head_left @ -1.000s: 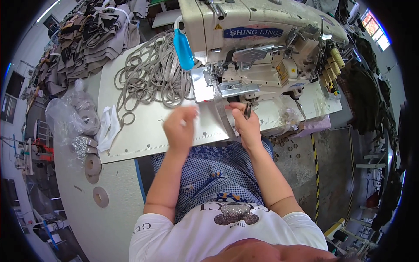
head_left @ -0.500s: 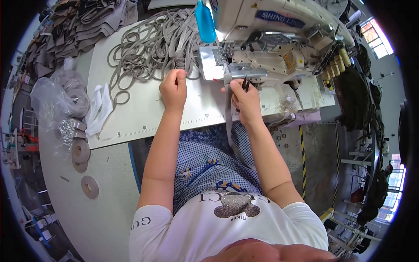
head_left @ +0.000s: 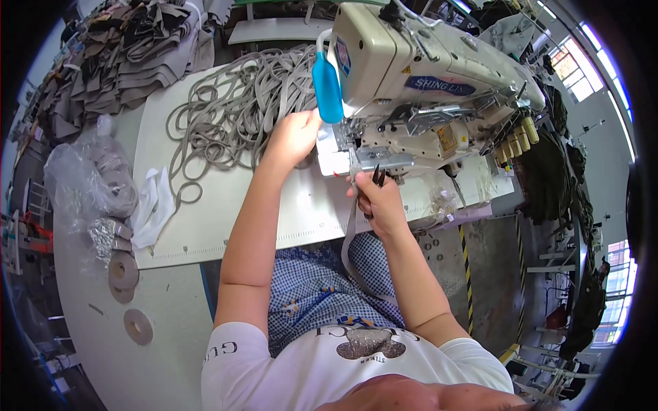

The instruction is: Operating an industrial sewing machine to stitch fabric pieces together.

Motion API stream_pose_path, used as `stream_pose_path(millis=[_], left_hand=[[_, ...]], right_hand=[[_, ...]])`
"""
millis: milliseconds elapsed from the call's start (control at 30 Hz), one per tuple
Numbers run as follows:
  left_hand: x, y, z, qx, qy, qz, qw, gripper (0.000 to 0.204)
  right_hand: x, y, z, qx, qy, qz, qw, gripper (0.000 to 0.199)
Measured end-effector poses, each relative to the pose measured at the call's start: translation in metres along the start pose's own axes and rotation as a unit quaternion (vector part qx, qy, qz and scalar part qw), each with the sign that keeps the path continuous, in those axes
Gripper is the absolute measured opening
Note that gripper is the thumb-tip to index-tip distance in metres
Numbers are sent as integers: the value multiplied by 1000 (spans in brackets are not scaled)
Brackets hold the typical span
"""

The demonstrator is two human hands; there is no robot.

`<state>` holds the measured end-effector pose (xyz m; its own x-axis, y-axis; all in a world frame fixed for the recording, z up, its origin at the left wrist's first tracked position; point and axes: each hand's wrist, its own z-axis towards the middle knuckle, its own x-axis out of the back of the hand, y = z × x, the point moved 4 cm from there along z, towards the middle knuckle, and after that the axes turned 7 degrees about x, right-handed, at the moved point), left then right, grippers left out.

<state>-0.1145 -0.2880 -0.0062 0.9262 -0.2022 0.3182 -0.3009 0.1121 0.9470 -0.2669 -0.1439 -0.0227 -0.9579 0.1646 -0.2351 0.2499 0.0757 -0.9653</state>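
My right hand (head_left: 382, 207) is closed on a grey fabric strip (head_left: 351, 229) just in front of the sewing machine (head_left: 439, 61). A pair of dark tweezers (head_left: 378, 176) sticks up from the same hand. From the machine's needle area the strip runs down past my fingers and into my lap. My left hand (head_left: 293, 139) is at the left edge of the machine, beside a blue bottle-shaped piece (head_left: 327, 92) and the heap of grey strips (head_left: 233, 103). Its fingers are drawn together, with the tips partly hidden; what they hold, if anything, I cannot make out.
Stacked grey cloth pieces (head_left: 137, 61) lie at the far left. A clear plastic bag (head_left: 86, 175), a white cloth (head_left: 155, 209) and tape rolls (head_left: 138, 327) are on the left side. Thread cones (head_left: 517, 140) stand at the machine's right.
My left hand has moved forward and right, to the machine's edge. My right hand stays at the strip with the tweezers. The view has tilted up, showing more of the machine.
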Motion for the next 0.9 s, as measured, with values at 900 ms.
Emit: stream_pose_path(millis=[900], left_hand=[[69, -8, -111, -18, 113, -146, 983, 17]], right_hand=[[16, 23, 12, -25, -29, 84, 996, 22]])
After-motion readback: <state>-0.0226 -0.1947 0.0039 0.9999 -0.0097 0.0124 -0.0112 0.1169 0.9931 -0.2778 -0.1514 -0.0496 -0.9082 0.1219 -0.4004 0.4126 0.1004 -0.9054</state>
